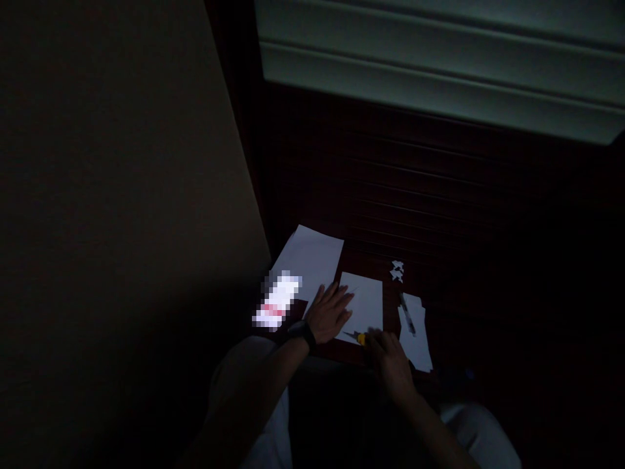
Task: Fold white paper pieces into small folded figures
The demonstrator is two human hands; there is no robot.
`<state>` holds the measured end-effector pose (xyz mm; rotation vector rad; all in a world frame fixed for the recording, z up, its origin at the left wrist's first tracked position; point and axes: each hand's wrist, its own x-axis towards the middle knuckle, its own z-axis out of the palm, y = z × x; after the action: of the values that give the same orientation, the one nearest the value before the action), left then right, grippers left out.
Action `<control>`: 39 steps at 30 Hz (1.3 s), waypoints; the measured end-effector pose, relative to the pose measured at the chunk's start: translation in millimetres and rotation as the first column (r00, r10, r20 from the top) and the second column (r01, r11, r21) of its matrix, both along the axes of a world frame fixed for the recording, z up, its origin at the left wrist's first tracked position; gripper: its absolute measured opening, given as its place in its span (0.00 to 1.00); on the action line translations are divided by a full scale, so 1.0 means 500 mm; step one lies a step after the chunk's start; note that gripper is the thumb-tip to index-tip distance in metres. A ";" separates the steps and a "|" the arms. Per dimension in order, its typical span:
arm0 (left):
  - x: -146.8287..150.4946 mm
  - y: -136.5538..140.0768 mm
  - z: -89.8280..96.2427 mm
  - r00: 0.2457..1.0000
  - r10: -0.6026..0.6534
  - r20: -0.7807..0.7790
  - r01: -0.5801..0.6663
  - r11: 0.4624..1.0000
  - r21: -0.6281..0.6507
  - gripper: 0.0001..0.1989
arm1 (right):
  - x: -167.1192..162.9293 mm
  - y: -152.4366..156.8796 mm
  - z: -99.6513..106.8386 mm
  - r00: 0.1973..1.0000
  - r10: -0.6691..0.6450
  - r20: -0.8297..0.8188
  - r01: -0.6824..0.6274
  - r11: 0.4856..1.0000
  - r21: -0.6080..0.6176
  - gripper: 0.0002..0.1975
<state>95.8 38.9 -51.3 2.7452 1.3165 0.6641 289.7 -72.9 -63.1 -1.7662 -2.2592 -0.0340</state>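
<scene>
A white sheet of paper (368,303) lies on a dark red tabletop. My left hand (328,317), with a dark band at the wrist, rests flat on its left side, fingers spread. Low on the same sheet, my right hand (388,355) is closed around what looks like a yellow utility knife (361,339). A dark pointed shape shows just left of the yellow part; whether it is blade or shadow is hard to tell in the dim light.
A larger white sheet (312,257) lies at the back left, partly under a bright, pixelated screen (277,301). To the right, a pen (408,316) lies on stacked paper pieces (418,348). Small white cut-outs (397,271) sit behind. A wall panel (146,163) rises at left.
</scene>
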 end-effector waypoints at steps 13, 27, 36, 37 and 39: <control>-0.032 -0.006 -0.018 0.991 0.125 -0.057 -0.124 0.992 0.012 0.22 | 0.008 -0.003 0.025 0.998 0.039 -0.040 -0.040 0.999 -0.028 0.20; -0.031 -0.008 -0.015 0.988 0.127 -0.085 -0.128 0.992 -0.003 0.24 | -0.013 0.009 0.026 0.997 0.059 -0.046 -0.058 0.998 0.006 0.16; -0.029 -0.007 -0.017 0.988 0.133 -0.081 -0.134 0.991 -0.011 0.24 | -0.010 0.003 0.021 0.997 0.049 -0.052 -0.050 0.999 -0.022 0.18; -0.030 -0.007 -0.017 0.988 0.134 -0.080 -0.135 0.991 -0.011 0.24 | -0.010 0.003 0.022 0.997 0.048 -0.054 -0.050 0.998 -0.026 0.18; -0.030 -0.008 -0.016 0.988 0.136 -0.077 -0.137 0.990 -0.007 0.24 | -0.011 0.002 0.024 0.997 0.045 -0.063 -0.046 0.998 -0.030 0.18</control>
<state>80.9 34.9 -59.4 2.7150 1.5310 0.5604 284.4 -71.6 -50.9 -1.7059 -2.2662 0.0653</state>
